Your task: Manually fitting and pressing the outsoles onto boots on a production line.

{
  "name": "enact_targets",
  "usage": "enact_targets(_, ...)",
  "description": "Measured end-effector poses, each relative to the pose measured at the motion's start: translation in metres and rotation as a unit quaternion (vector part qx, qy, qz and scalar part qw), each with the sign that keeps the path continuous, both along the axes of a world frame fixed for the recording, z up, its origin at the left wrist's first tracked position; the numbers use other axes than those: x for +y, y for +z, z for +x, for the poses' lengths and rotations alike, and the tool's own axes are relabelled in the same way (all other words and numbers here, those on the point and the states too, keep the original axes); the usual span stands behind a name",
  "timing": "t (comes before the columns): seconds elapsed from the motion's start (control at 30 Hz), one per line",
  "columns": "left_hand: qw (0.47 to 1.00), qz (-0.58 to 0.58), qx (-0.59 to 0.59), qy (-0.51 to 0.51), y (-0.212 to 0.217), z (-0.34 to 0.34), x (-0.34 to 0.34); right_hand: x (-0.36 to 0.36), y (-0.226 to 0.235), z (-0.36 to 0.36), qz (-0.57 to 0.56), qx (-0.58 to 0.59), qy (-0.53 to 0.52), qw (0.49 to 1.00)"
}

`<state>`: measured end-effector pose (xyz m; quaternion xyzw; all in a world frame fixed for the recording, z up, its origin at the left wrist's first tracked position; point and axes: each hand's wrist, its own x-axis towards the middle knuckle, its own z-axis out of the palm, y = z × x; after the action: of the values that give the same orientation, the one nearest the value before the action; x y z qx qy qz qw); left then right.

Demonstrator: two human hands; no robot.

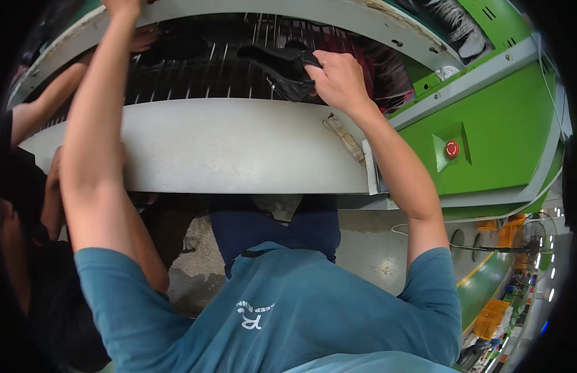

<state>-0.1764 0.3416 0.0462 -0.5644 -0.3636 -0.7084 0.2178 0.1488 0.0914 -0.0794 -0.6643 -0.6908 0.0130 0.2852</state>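
Note:
My right hand [341, 79] is closed on the right end of a black shoe-like piece [282, 65], with a hollow and a small shiny fitting. It is over the dark slot of a green and white machine, above a row of thin metal bars [207, 74]. My left arm is stretched far up, and my left hand [122, 6] is at the machine's far pale rim [251, 7]. The upper picture edge cuts that hand off, so its fingers are hidden.
A co-worker's hand [143, 40] reaches into the slot at left. Nearest me curves a broad white panel [239, 146] with a tied pale cord bundle [344, 138]. A red button [451, 149] sits on the green housing [506, 118]. A fan [531, 239] and orange crates [490, 318] stand at right.

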Motion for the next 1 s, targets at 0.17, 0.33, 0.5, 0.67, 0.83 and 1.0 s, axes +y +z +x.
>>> enact_targets(0.17, 0.915, -0.013, -0.153, -0.373, -0.093, 0.049, -0.137, -0.033, 0.037, -0.021, 0.014, 0.176, -0.01, 0.984)
enact_targets(0.33, 0.881, -0.055, -0.219, -0.416, -0.135, 0.105, -0.261, -0.066, 0.052, -0.052, 0.096, 0.217, 0.025, 0.971)
enact_targets(0.5, 0.858, -0.045, -0.23, -0.457, -0.161, 0.088, -0.33, -0.113, 0.066, -0.069, 0.053, 0.432, 0.078, 0.897)
enact_targets(0.67, 0.838, -0.114, -0.211, -0.49, -0.114, 0.087, -0.337, -0.181, 0.068, -0.097, -0.025, 0.475, 0.14, 0.868)
enact_targets(0.83, 0.763, -0.142, -0.112, -0.62, -0.068, 0.078, -0.328, -0.204, 0.062, -0.089, -0.004, 0.356, 0.203, 0.912)
enact_targets(1.0, 0.796, -0.132, -0.084, -0.584, -0.06, 0.092, -0.334, -0.194, 0.071, -0.06, -0.05, 0.442, 0.206, 0.872)
